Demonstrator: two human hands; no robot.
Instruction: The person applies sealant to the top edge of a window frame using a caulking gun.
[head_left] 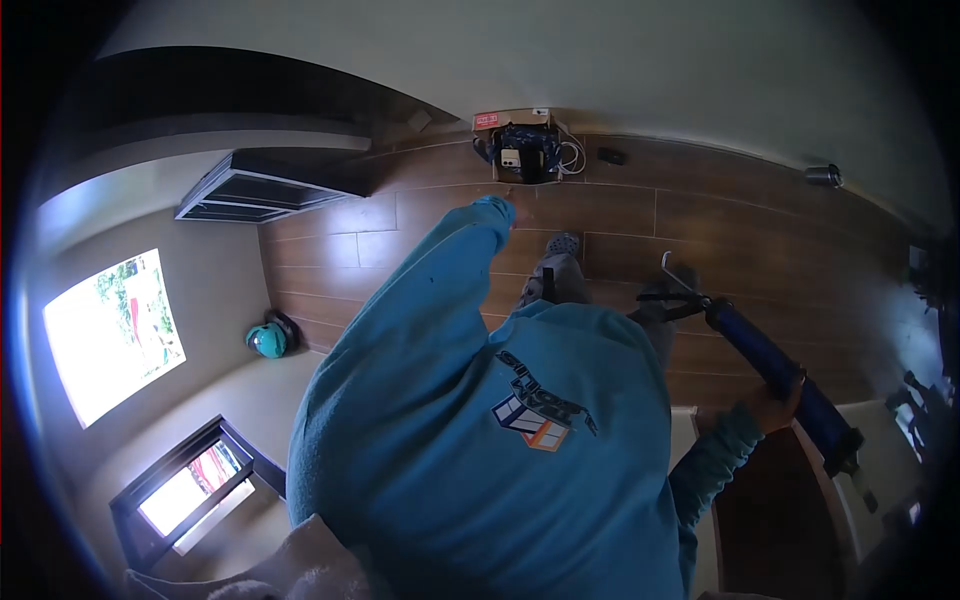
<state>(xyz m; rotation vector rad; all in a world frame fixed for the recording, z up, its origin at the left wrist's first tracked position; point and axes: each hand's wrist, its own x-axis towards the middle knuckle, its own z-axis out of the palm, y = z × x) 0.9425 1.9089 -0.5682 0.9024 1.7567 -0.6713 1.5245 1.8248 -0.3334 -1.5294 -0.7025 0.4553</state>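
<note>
My right hand is wrapped around the barrel of a blue caulking gun, held at my right side. The gun slants down to the right, its black trigger handle and bent metal rod at the upper left, by my right leg. My left arm reaches forward in a teal sleeve. Only a sliver of my left hand shows past the cuff, its fingers mostly hidden. Just beyond it on the floor is an open cardboard box with dark items and a small pale device inside.
A white cable loops beside the box, near a small black object. By the wall lies a metal cylinder. A dark framed panel leans at left, and a teal helmet rests near the window wall. Wood-look planks cover the floor.
</note>
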